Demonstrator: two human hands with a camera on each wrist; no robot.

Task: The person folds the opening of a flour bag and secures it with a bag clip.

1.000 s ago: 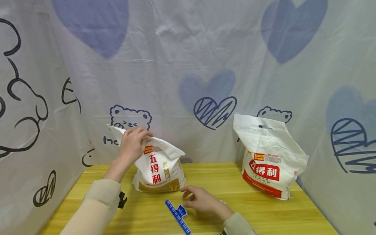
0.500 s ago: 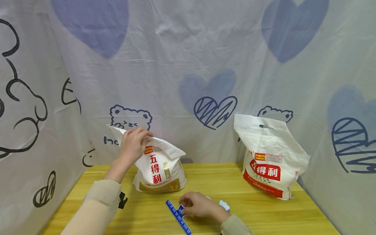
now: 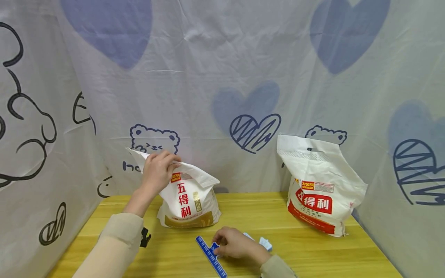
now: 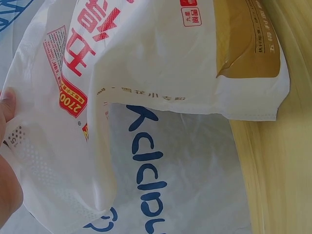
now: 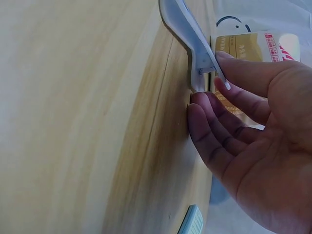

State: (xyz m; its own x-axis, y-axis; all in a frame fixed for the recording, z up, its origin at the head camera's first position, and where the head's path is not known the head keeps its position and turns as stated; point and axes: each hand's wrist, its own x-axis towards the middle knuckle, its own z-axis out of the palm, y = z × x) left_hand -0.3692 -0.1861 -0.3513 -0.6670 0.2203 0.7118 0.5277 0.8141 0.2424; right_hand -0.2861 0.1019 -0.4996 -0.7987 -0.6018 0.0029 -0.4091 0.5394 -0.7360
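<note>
My left hand (image 3: 158, 170) pinches the top edge of a white flour bag (image 3: 205, 199) with red lettering and a gold-brown base band; the bag stands at the left, its top slumping to the right. In the left wrist view the thumb side of the hand (image 4: 7, 187) shows at the edge of the flour bag (image 4: 161, 53). On the table in front lies a blue sealing clip (image 3: 210, 256) with a ruler-like bar. My right hand (image 3: 236, 243) pinches its tab; in the right wrist view thumb and index finger hold the clip's lever (image 5: 217, 70).
A second white flour bag (image 3: 313, 193) with a red label stands at the right. Behind my right hand lies a pale blue clip (image 3: 265, 244), partly hidden. The wooden table (image 3: 257, 208) ends against a white printed curtain (image 3: 194, 96) at the back and sides.
My right hand has drawn in over the blue clip, and its fingers have closed on the tab. The pale blue clip behind it has come into view. My left hand stays put.
</note>
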